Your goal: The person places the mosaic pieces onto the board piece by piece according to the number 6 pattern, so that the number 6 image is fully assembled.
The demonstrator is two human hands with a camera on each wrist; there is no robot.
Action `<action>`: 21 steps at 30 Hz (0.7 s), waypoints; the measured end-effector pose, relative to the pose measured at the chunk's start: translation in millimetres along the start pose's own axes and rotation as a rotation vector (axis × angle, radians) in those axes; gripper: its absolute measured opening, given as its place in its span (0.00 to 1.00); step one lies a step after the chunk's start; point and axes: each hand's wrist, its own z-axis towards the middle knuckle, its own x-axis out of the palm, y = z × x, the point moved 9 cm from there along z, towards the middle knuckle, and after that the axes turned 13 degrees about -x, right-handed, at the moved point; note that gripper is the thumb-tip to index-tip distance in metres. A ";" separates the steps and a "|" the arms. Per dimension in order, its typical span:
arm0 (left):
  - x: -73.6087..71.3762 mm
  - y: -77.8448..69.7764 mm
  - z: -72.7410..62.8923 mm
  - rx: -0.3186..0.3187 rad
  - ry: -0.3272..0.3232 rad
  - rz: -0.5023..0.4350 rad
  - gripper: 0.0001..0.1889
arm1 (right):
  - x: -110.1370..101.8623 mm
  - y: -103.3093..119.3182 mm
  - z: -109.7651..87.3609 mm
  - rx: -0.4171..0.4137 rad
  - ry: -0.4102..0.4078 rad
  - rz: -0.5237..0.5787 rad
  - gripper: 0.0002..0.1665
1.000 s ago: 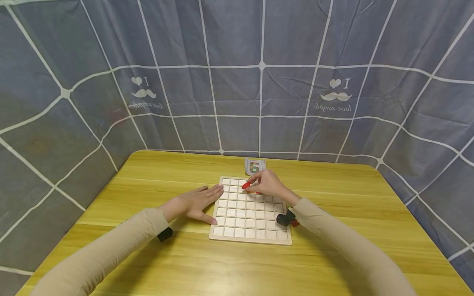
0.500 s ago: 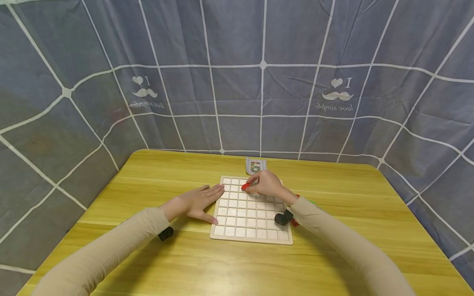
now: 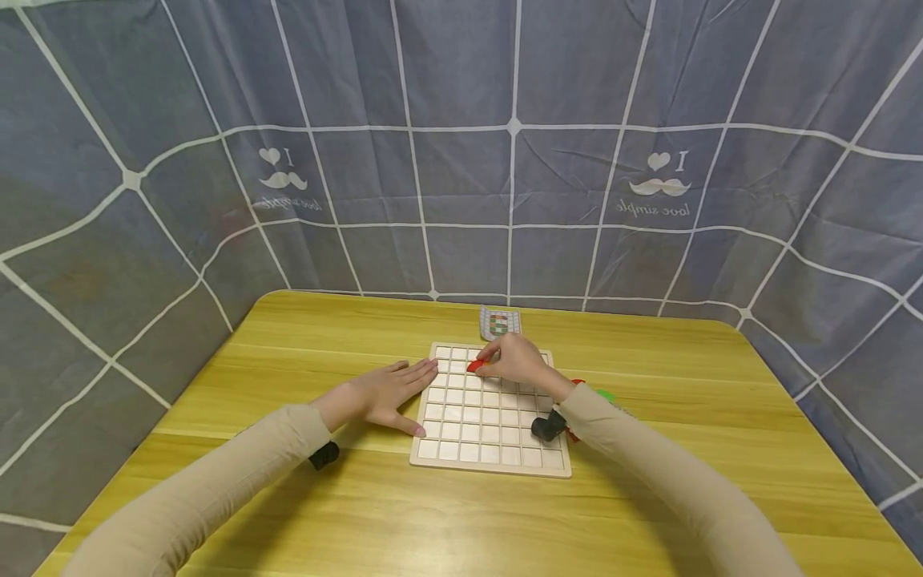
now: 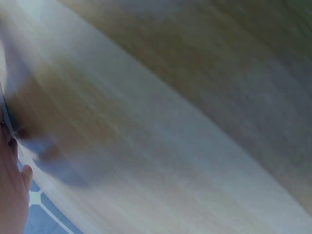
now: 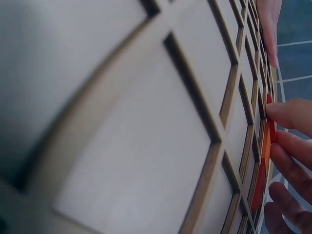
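A pale wooden grid board [image 3: 490, 471] lies on the table. My left hand [image 3: 392, 394] rests on its left edge with fingers straight and spread; the left wrist view catches only part of this hand [image 4: 12, 190]. At the far part of the board, my right hand [image 3: 517, 358] pinches a small red tile [image 3: 474, 366] between thumb and finger. Seen from the right wrist, that red tile [image 5: 272, 119] stands over the grid, and beside it lie an orange tile [image 5: 265, 145] and another red tile [image 5: 258, 187] in the squares, under the curled fingers.
Behind the board lies a printed card [image 3: 500, 322] with a coloured grid pattern. To the right, a green piece [image 3: 604, 395] and a red piece [image 3: 578, 382] show past the right sleeve. Dark wrist cameras [image 3: 548, 426] hang under the forearms. A grey checked curtain [image 3: 461, 176] surrounds the table.
My right hand has shifted slightly left over the board with the red tile pinched. Red and green pieces by the right sleeve have come into view. The left hand stays on the board's edge.
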 end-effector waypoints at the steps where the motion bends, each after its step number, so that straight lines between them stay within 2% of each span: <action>1: -0.1 0.1 -0.1 -0.003 0.004 0.001 0.56 | 0.1 0.6 -0.1 -0.005 0.003 0.002 0.16; 7: -0.7 -0.8 -0.8 0.001 0.009 -0.008 0.56 | 1.3 3.1 0.1 -0.043 0.019 0.001 0.15; 21: 0.9 -0.7 1.2 -0.003 0.014 -0.003 0.56 | 3.3 -1.9 0.9 -0.043 0.037 -0.010 0.13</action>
